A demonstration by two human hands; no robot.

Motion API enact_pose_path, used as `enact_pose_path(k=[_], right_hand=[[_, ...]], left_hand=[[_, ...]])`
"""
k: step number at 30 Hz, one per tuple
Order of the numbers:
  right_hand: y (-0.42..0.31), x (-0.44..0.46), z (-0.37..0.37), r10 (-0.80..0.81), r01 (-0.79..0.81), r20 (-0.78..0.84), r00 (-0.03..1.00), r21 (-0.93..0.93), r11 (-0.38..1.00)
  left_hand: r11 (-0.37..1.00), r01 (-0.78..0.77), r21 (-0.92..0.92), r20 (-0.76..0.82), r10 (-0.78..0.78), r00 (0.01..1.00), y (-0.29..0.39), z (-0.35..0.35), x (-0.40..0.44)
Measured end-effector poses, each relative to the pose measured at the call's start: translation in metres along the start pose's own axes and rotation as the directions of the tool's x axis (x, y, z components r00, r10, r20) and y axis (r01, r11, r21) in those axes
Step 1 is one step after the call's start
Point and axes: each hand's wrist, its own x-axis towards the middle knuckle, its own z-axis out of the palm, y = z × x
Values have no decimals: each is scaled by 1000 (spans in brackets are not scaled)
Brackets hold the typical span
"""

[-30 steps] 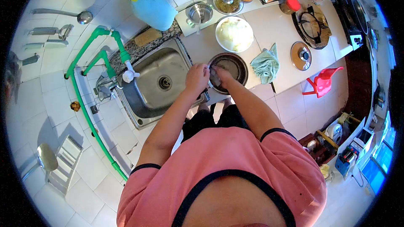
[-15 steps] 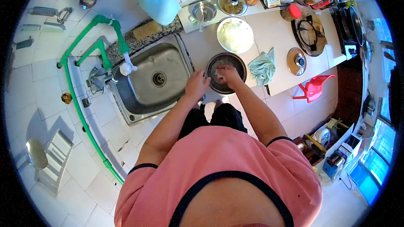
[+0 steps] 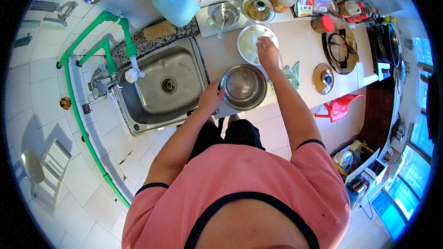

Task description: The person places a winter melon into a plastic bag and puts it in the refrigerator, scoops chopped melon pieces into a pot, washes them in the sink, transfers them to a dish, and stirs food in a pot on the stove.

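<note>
A round metal pot (image 3: pixel 243 93) stands at the counter's front edge beside the sink. My left hand (image 3: pixel 212 97) is closed at its left rim, gripping the dark handle. What lies inside the pot is hard to make out. Behind it is a white plate (image 3: pixel 243 58) with pale, whitish food on it. Over the plate's right side, my right hand (image 3: pixel 268 53) has its fingers drawn together; anything between them is hidden. A pale green cloth (image 3: pixel 292 74) lies on the counter, partly behind my right forearm.
To the left is a steel sink (image 3: pixel 184 71) under a tap (image 3: pixel 134 71). A small pan (image 3: pixel 225 14) with a spoon and a lidded bowl (image 3: pixel 256 9) stand at the back. Rightward are a glass lid (image 3: pixel 324 79), a gas burner (image 3: pixel 339 48) and a red chair (image 3: pixel 339 107).
My right hand has moved from inside the pot up and right to the plate. My left hand stays at the pot's left side. The view has shifted slightly.
</note>
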Motion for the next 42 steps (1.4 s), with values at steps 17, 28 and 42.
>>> enact_pose_path(k=[17,28,42], right_hand=[[21,16,6,-199,227,110,974,-545,807],[5,8,-27,-55,134,220,974,-363,922],[-2,-129,66,743,-292,557,372,830,-476]], left_hand=[[999,-17,-31,-79,14,997,-4,5,0],[998,-57,12,-92,57,994,-4,0,1],[986,32,162,42,-40,998,-7,-3,-11]])
